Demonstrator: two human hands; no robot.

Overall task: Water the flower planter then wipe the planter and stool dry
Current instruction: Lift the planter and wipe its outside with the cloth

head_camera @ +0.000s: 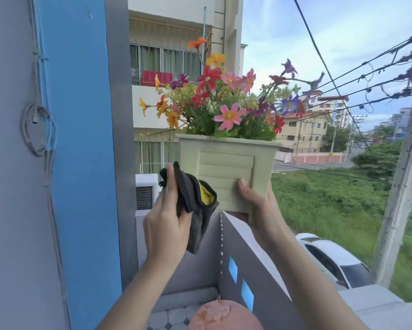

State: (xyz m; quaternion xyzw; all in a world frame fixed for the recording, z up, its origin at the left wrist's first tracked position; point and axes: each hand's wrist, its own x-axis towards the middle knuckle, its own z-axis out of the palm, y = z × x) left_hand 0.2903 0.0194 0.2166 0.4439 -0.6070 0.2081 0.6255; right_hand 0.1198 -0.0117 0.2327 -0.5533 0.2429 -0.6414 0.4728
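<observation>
Pale green planter, stuffed with bright flowers, is held up above the grey balcony wall, gripped at its lower corner by the right hand. Water is dripping off the base. A grey-yellow cloth is clutched in the left hand just beside it, pink stool down below.

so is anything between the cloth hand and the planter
Nothing visible. The left hand holds the cloth just left of the planter, whose front face is bare; the right hand grips only its lower right corner.
</observation>
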